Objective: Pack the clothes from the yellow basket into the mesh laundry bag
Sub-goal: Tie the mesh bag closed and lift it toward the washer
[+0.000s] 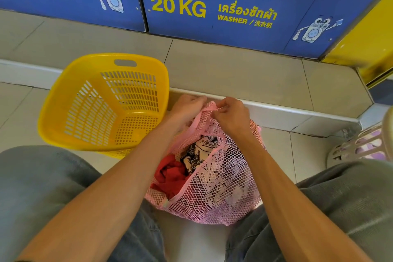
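A pink mesh laundry bag (221, 187) stands on the floor between my knees. Inside it lie a red garment (171, 173) and a black-and-white patterned cloth (196, 153). The bag's zip opening gapes along its left side. My left hand (187, 106) and my right hand (230, 116) both pinch the top end of the bag, close together. The yellow basket (63, 112) sits to the left, tilted toward me, with nothing visible inside.
A raised tiled step (234, 70) runs across ahead, below blue washer panels (212, 10). A pale basket (361, 147) with purple cloth stands at the right. A yellow wall edge (365, 44) closes off the right side. My grey-trousered legs frame the bag.
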Available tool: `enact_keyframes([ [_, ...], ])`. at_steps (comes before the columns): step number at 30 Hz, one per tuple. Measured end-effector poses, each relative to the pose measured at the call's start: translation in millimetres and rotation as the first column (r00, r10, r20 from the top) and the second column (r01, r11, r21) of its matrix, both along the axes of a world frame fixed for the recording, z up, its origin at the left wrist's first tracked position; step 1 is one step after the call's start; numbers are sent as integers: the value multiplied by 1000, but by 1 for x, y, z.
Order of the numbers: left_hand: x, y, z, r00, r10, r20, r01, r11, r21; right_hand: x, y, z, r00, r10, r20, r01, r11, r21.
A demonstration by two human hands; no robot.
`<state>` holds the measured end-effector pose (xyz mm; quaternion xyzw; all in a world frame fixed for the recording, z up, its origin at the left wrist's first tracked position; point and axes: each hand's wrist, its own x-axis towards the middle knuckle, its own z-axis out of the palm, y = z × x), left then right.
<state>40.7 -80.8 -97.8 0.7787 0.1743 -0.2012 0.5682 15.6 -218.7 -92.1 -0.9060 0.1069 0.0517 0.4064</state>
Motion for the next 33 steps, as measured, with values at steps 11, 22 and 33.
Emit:
enact_keyframes([
  [11,22,3,1,998,-59,-2,59,996,70,-5,2,7,989,96,108,-72,975,-208],
  [22,57,9,1,980,137,145,-172,949,263,-11,8,45,934,357,-34,-357,917,-180],
  [33,3,14,9,983,-155,-100,174,958,229,-29,-8,50,962,254,103,-229,951,-206],
])
